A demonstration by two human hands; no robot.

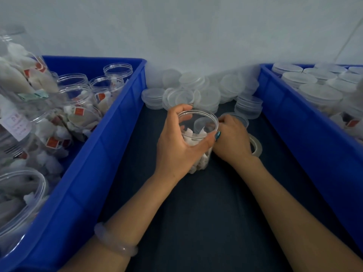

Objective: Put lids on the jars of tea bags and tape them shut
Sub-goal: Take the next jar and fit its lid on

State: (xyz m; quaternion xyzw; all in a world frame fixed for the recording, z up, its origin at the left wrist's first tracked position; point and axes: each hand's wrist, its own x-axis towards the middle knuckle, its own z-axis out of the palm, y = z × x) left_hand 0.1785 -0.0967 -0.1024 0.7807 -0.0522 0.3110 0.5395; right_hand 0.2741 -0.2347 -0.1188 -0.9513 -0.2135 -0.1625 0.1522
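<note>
Capping step, I judge: my left hand [176, 146] has its fingers wrapped round the open jar [202, 160] standing on the desk [196, 213]; right hand [232, 142] fingers curl on a lid [238, 117] beside it. Next I must seat it squarely, then reach the tape roll [256, 147].
</note>
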